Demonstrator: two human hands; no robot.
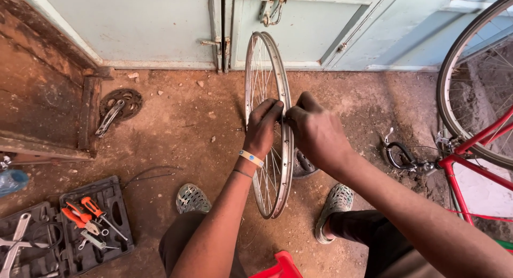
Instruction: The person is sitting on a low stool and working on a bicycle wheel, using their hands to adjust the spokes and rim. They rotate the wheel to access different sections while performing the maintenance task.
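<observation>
Bare steel bicycle rim (278, 166) stands upright on the dirt floor (181, 123) between two sandalled feet; left hand (263, 126) and right hand (315, 129) pinch its edge, fingers clamped. Loosened grip could topple it toward the toolbox (69, 230) at eight o'clock.

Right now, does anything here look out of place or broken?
A few things. The bare wheel rim held upright by the left hand and right hand has no tyre. A loose crank and chainring lies on the dirt floor by the wall, and the red bicycle leans at the right.
</observation>
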